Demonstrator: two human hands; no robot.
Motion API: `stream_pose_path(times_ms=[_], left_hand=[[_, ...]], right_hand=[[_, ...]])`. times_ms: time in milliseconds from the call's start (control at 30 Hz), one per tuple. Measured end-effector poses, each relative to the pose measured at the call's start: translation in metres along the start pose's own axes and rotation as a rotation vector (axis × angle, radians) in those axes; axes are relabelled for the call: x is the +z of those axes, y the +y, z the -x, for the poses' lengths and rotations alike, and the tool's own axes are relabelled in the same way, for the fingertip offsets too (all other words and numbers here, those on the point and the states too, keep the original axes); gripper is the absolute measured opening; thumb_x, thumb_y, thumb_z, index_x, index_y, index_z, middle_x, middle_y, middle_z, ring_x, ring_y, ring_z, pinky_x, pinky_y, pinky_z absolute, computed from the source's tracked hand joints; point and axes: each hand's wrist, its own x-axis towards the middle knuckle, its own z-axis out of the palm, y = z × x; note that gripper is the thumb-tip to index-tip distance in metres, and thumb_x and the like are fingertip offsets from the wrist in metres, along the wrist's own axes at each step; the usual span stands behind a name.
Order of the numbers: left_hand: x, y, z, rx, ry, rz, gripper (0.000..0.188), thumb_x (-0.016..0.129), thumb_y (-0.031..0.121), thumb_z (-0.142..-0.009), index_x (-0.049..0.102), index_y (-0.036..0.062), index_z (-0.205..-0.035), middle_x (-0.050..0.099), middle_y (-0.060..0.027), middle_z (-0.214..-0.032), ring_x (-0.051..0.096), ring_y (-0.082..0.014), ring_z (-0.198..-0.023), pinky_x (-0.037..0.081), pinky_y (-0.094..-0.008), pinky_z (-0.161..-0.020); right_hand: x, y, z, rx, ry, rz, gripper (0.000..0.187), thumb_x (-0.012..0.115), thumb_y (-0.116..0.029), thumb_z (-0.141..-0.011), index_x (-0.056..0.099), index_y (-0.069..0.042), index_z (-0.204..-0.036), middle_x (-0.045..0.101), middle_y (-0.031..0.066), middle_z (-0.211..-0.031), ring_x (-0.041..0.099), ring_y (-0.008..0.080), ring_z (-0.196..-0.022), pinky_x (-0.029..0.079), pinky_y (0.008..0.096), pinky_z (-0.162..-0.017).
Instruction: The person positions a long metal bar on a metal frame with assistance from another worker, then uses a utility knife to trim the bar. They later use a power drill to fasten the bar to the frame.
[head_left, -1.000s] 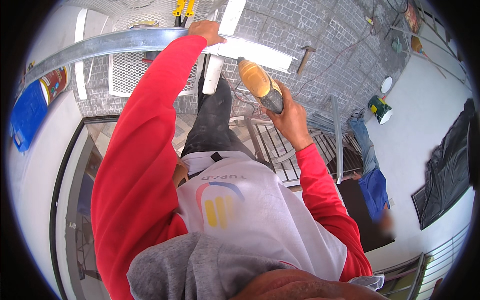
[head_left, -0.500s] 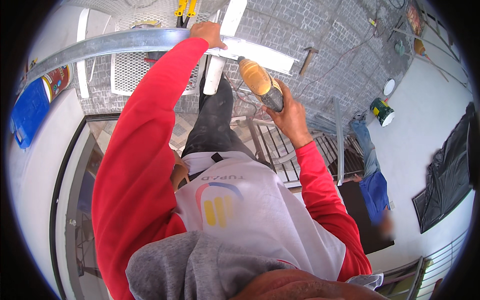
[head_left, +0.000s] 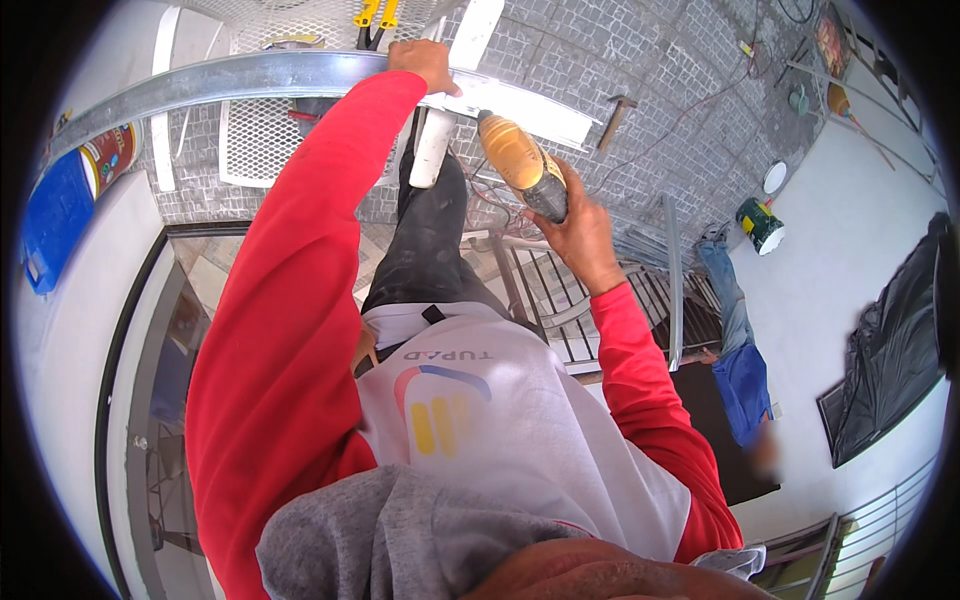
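A long galvanized metal channel [head_left: 240,77] stretches across the far side in front of me, its right end bright with light. My left hand [head_left: 422,66] grips it near the middle, fingers wrapped over the edge. Below the channel, a whitish bar [head_left: 431,150] crosses it close to that hand. My right hand [head_left: 582,228] is closed round the dark rear of a yellow power drill [head_left: 512,152]. The drill's dark nose points at the channel, right of my left hand; whether the tip touches the metal I cannot tell.
A hammer [head_left: 617,122] lies on the paving beyond the channel's right end. Yellow-handled cutters [head_left: 375,20] rest on white mesh furniture [head_left: 262,140]. Cords run over the ground. A person in blue [head_left: 742,385] stands at right, near a dark green bucket [head_left: 760,226]. A blue container [head_left: 55,220] is at left.
My left hand has shifted very slightly to the right along with the view. Both hands keep their holds, and the drill stays almost in place.
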Motion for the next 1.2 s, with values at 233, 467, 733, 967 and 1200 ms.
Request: stream_pose_path(times_ms=[233,467,733,967,1200], left_hand=[[0.0,-0.001,-0.002,-0.006,-0.056,0.016,0.071,0.087,0.061,-0.066,0.074,0.0114,-0.116,0.074,-0.0116,-0.116,0.068,-0.0296,-0.115,0.049,-0.0473,-0.098],[-0.005,0.001,0.002,-0.004,-0.057,0.009,0.071,0.087,0.06,-0.066,0.074,0.0115,-0.116,0.074,-0.0118,-0.116,0.069,-0.0298,-0.113,0.051,-0.046,-0.096],[-0.006,0.0,0.002,-0.007,-0.064,0.013,0.072,0.087,0.061,-0.066,0.073,0.0112,-0.116,0.074,-0.0118,-0.116,0.069,-0.0298,-0.114,0.051,-0.0463,-0.096],[-0.007,0.0,0.002,-0.008,-0.064,0.006,0.071,0.086,0.061,-0.067,0.073,0.0109,-0.116,0.074,-0.0116,-0.116,0.069,-0.0295,-0.114,0.051,-0.0463,-0.096],[-0.006,0.001,0.001,-0.009,-0.07,0.003,0.071,0.087,0.061,-0.067,0.074,0.0104,-0.115,0.074,-0.0116,-0.115,0.069,-0.0292,-0.113,0.052,-0.0459,-0.095]], right_hand=[[-0.004,0.003,-0.004,-0.008,-0.006,0.0,0.083,0.078,-0.04,-0.081,0.046,-0.007,-0.15,0.072,0.0214,-0.082,0.073,0.0401,-0.078,0.057,0.047,-0.073],[-0.004,0.008,-0.007,-0.058,0.002,0.009,0.083,0.08,-0.039,-0.08,0.047,-0.006,-0.149,0.072,0.0222,-0.082,0.073,0.0409,-0.077,0.057,0.0474,-0.073],[-0.012,0.007,-0.011,-0.045,-0.035,0.02,0.086,0.082,-0.042,-0.078,0.047,-0.005,-0.148,0.072,0.0217,-0.079,0.073,0.0404,-0.075,0.058,0.0467,-0.071],[-0.014,0.005,-0.011,-0.044,-0.074,0.064,0.083,0.088,-0.023,-0.079,0.045,-0.006,-0.148,0.074,0.0245,-0.103,0.074,0.0403,-0.092,0.06,0.0456,-0.079],[-0.014,0.007,-0.014,-0.059,-0.061,0.061,0.086,0.084,-0.034,-0.077,0.046,-0.005,-0.148,0.072,0.0224,-0.086,0.073,0.0397,-0.079,0.058,0.0465,-0.073]])
